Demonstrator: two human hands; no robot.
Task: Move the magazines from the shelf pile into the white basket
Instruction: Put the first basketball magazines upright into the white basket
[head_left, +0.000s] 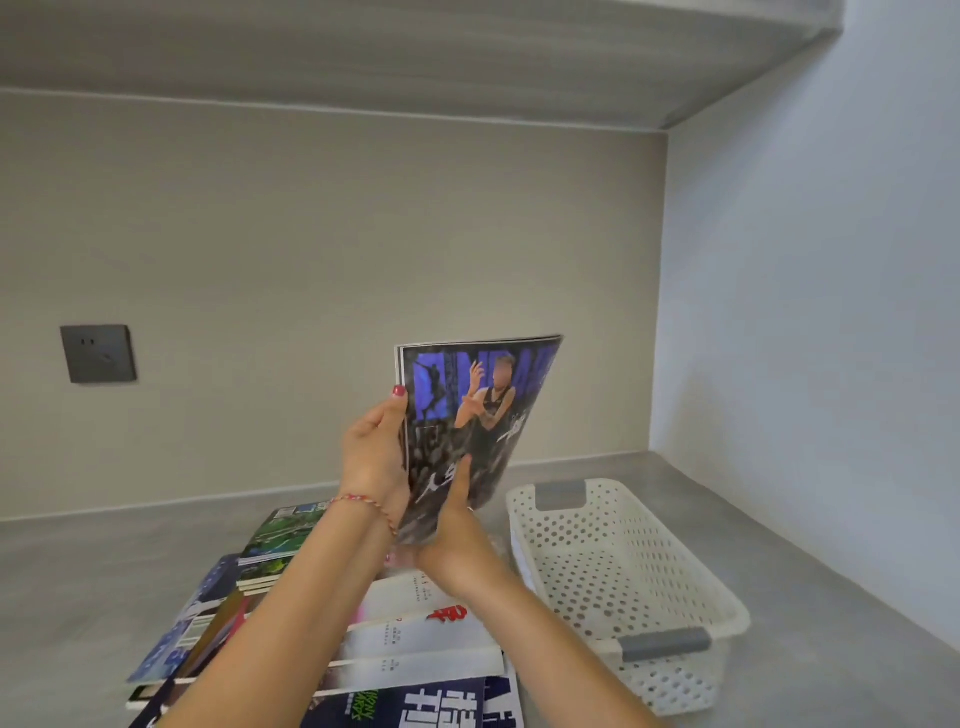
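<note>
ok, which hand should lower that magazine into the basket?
Right hand, probably: it grips the held magazine from below on the side nearer the white basket, which is empty. The left hand only steadies the far edge.

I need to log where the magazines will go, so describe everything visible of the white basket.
The white basket is a long, shallow rectangular tray that looks like plastic, its walls and floor pierced with rows of round holes. A grey handle insert sits at each short end. It stands level on the grey shelf surface, lengthwise away from the camera, right of the magazine pile and near the right wall. It looks empty; neither hand touches it.
</note>
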